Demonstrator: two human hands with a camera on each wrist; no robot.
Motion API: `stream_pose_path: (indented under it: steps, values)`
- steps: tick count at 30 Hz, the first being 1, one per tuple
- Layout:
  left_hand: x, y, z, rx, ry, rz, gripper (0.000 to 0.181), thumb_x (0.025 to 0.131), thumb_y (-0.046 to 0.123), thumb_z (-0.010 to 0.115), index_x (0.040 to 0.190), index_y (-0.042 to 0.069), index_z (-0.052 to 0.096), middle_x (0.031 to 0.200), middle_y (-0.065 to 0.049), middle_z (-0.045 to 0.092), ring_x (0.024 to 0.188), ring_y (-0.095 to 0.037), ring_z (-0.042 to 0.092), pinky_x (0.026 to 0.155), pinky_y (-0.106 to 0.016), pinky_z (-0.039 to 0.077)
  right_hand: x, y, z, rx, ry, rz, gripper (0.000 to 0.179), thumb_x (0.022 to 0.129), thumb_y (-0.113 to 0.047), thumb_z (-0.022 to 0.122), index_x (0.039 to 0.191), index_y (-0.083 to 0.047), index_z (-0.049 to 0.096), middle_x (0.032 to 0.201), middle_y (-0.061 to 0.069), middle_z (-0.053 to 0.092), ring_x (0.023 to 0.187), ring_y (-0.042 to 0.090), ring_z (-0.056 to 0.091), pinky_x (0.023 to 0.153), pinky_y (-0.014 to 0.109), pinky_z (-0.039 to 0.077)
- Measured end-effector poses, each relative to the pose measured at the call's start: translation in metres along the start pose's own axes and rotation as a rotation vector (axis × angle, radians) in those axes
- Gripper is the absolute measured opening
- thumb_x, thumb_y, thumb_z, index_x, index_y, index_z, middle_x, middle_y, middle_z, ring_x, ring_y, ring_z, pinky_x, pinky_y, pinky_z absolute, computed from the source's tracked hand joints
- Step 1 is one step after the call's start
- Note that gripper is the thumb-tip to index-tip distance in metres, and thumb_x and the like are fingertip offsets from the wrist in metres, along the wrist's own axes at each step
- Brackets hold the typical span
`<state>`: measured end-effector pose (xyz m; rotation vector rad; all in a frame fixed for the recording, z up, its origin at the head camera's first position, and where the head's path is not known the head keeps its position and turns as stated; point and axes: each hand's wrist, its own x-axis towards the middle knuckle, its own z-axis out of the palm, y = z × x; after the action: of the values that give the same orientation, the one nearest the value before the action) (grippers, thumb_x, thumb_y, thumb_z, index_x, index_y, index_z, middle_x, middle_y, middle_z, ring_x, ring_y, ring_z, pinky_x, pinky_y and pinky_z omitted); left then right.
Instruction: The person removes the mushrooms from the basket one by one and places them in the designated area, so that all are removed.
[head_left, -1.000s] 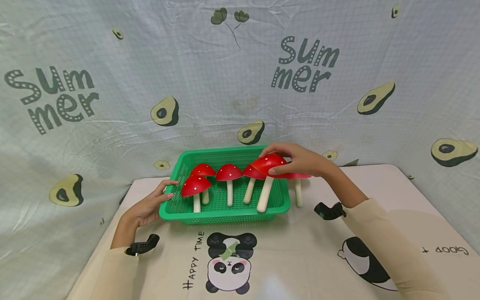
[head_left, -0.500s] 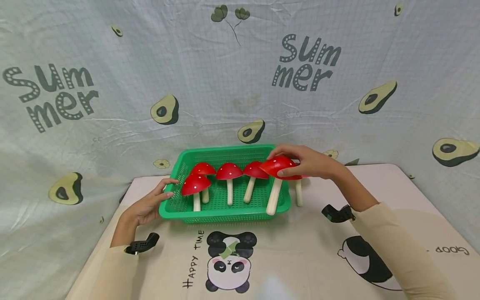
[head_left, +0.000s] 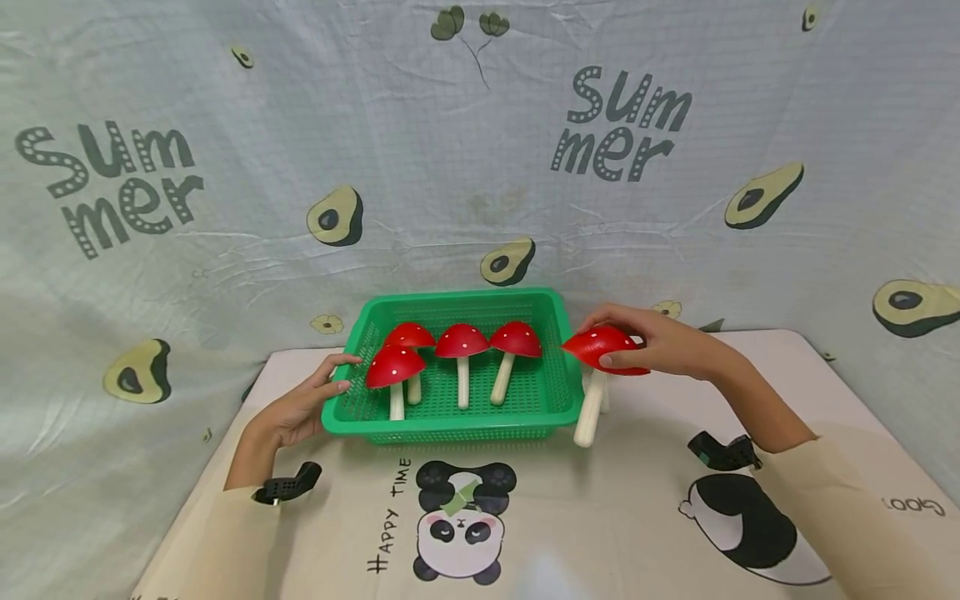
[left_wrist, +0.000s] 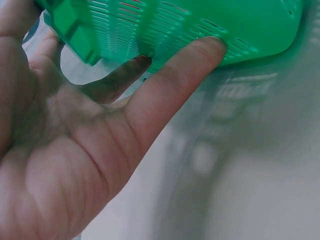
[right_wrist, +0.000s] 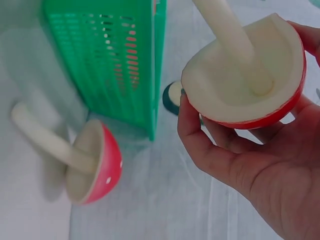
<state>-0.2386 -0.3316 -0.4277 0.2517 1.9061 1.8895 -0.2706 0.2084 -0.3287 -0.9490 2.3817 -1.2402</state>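
My right hand [head_left: 656, 340] holds a toy mushroom [head_left: 590, 408] by its red, white-dotted cap, just off the basket's right end. The pale stem slants downward in the head view; the right wrist view shows the cap's hollow white underside [right_wrist: 215, 82], with fingers and thumb around its edge. A green plastic basket [head_left: 465, 427] with slotted walls contains several similar mushrooms [head_left: 462, 340]. At the basket's left end, my left hand [head_left: 300, 410] touches the rim and outer wall with fairly straight fingers. Another mushroom [right_wrist: 102, 165] is outside the basket, mostly hidden behind the held one in the head view.
A pale table cover [head_left: 600, 517] with a printed panda [head_left: 461, 537] spreads in front of the basket. Close behind the basket hangs a light cloth [head_left: 420, 167] with avocado prints and lettering. Black devices [head_left: 723, 452] sit on both wrists.
My right hand has carried the mushroom rightward and slightly down, from over the basket to beyond its right end. The left hand remains at the basket's left rim.
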Motion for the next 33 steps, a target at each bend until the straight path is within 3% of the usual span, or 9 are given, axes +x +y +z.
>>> stream_pose_path:
  steps: [15,33]
  values:
    - [0.0,0.001,-0.002,-0.015,-0.003,0.005,0.032,0.109,0.017,0.047,0.133,0.037,0.039,0.134,-0.014,0.035,0.105,-0.024,0.065,0.083,-0.045,0.06,-0.026,0.022,-0.008,-0.034,0.041,0.066,0.036,0.095,-0.021,0.071,0.129,-0.023,0.059,0.126,0.011,0.056,0.115,0.037,0.05,0.08,0.04,0.058]
    - [0.001,-0.001,-0.001,-0.019,-0.022,0.021,0.031,0.109,0.017,0.047,0.133,0.036,0.04,0.134,-0.013,0.035,0.106,-0.025,0.065,0.083,-0.044,0.06,-0.052,0.039,-0.021,-0.085,0.099,0.157,0.041,0.094,-0.022,0.072,0.132,-0.017,0.057,0.127,0.012,0.056,0.115,0.034,0.05,0.076,0.037,0.058]
